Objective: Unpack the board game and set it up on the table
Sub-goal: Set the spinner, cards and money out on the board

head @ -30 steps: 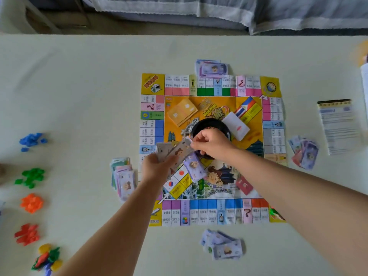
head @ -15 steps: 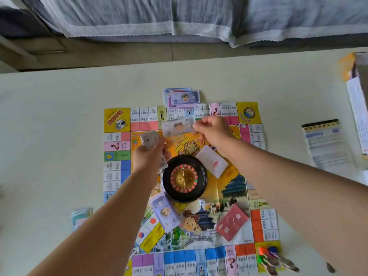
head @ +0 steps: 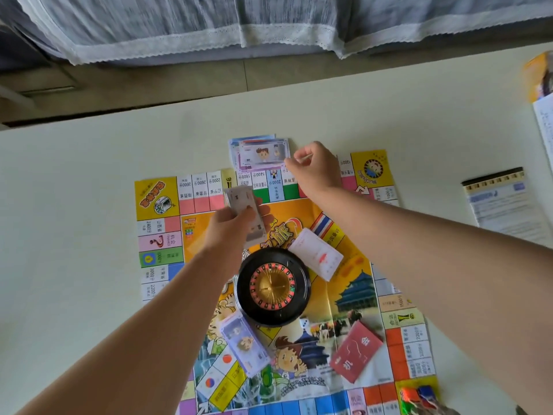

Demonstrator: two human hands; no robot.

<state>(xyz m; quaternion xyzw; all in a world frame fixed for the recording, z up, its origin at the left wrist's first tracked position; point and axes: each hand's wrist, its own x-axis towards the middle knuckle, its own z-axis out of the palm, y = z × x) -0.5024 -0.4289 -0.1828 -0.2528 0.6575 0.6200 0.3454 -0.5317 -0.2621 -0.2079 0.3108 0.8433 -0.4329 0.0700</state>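
**Board** [head: 155,199]: paper sheet lying flat on the table [head: 74,205]. All places below are given from the wheel.
**Wheel** [head: 271,286]: black roulette wheel standing mid-board.
**Left hand** [head: 230,232]: just beyond the wheel, leftward. The fingers are curled round a stack [head: 242,202] of notes with the thumb on top.
**Right hand** [head: 314,169]: well beyond the wheel, rightward, over the board's far edge. The fingers are curled, with the tips at the corner of the far pile. I cannot tell whether they pinch a note.
**Far pile** [head: 258,154]: notes lying straight beyond the wheel, overlapping the board's far edge.
**Near pile** [head: 245,342]: notes just nearer than the wheel, leftward.
**White cards** [head: 317,256]: beside the wheel, beyond it and rightward.
**Red cards** [head: 356,351]: nearer than the wheel, rightward.
**Die** [head: 304,322]: touching or just off the wheel's near right rim.
**Leaflet** [head: 505,202]: well apart from the wheel, rightward, off the board.
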